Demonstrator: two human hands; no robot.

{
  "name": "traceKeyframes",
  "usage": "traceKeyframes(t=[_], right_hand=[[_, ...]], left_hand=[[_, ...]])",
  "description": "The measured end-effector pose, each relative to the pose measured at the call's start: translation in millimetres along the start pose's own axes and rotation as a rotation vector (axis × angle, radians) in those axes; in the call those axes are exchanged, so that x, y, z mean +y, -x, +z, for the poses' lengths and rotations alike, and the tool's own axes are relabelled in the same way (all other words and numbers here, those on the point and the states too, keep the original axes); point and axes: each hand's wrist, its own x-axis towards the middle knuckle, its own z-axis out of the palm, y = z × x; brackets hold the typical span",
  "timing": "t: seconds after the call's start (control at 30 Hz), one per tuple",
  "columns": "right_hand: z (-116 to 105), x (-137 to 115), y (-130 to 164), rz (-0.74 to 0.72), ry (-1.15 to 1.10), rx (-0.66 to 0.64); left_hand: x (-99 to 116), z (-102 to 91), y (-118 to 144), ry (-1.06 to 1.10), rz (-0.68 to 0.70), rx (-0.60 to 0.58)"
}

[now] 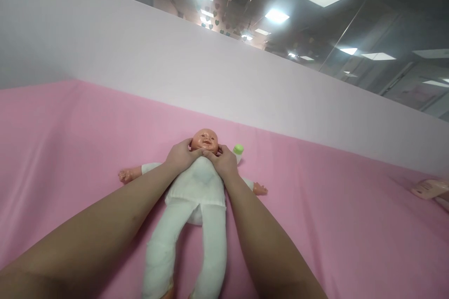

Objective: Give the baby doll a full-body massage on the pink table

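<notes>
A baby doll (199, 182) in white clothing lies on its back on a pink sheet (298, 224), its head toward the white wall and its arms spread out. My left hand (181, 155) grips the left side of the doll's head and neck, thumb under the chin. On the opposite side my right hand (224, 160) does the same, and the two thumbs meet below the chin. Fingers of both hands are partly hidden behind the doll's head. The doll's feet are cut off at the lower edge of the view.
Just right of my right hand is a small bottle with a lime-green cap (238, 149). A pale pink object (428, 189) lies at the far right edge. Behind the sheet rises a low white wall (168, 65), with glass above it showing ceiling lights.
</notes>
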Motion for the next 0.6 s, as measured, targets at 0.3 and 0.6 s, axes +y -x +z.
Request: traceKeyframes(t=[0.3,0.6], right_hand=[[-3.1,8.1,-5.0,-0.041,-0.094,-0.077],[-11.1,-2.5,4.8,-0.184,0.166,0.105]], left_hand=[[-7.2,3.5,-3.9,-0.022,0.035,0.053],[-0.1,-3.1,4.7,-0.065,0.063,0.084]])
